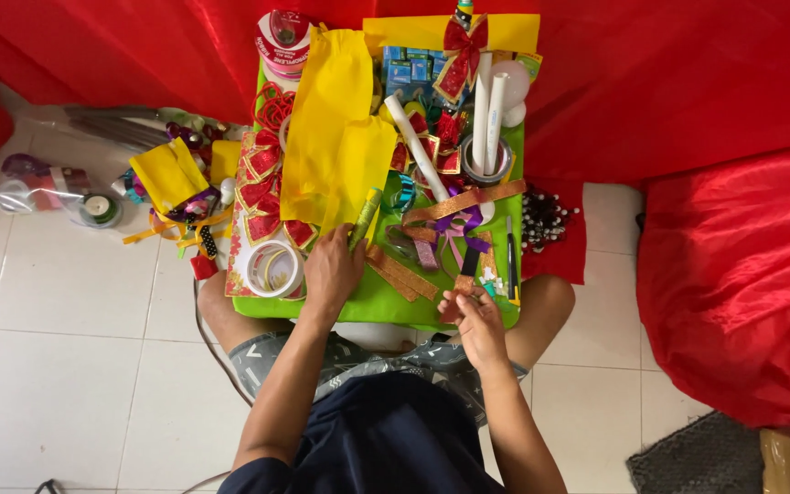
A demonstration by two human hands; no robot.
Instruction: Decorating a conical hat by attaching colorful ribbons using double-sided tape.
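**Craft table, both hands busy**

Here the person sat cross-legged behind a small green table point(368, 306) crowded with ribbons and bows. The left hand point(332, 267) was closed around the lower end of a green glittery stick point(364, 220), which lay tilted over a sheet of yellow paper point(336, 137). The right hand point(477, 322) pinched a small dark strip point(469, 263) at the table's near edge. A roll of tape point(272, 269) sat just left of the left hand; gold glitter strips point(401, 273) lay between the hands.

Craft clutter crowds the green tray point(368, 306); white floor point(75, 302) open.
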